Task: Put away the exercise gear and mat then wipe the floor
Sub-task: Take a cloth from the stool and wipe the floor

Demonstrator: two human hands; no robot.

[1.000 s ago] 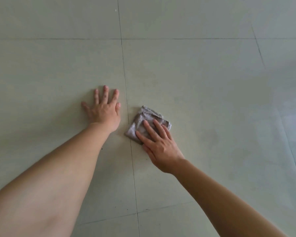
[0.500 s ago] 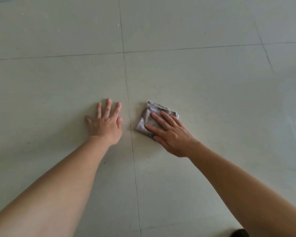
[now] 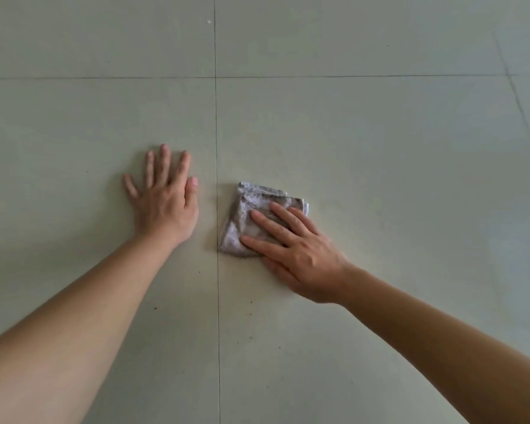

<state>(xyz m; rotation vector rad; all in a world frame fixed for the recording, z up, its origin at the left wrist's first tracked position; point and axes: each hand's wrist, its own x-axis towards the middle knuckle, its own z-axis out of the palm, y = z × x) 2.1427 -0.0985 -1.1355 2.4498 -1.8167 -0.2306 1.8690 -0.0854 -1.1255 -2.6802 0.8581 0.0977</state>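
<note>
A folded grey cloth (image 3: 250,206) lies flat on the pale tiled floor (image 3: 380,179), just right of a dark grout line. My right hand (image 3: 297,252) presses down on the cloth's near half with straight, spread fingers. My left hand (image 3: 166,200) rests palm down on the bare tile left of the grout line, fingers straight, a short gap away from the cloth. No exercise gear or mat is in view.
Grout lines cross the floor: one runs from far to near between my hands (image 3: 217,301), another runs across at the far side (image 3: 349,76). Small dark specks (image 3: 155,308) dot the tiles near my forearms.
My right hand has slid the cloth a little towards me along the grout line. The left hand stays planted flat on the tile.
</note>
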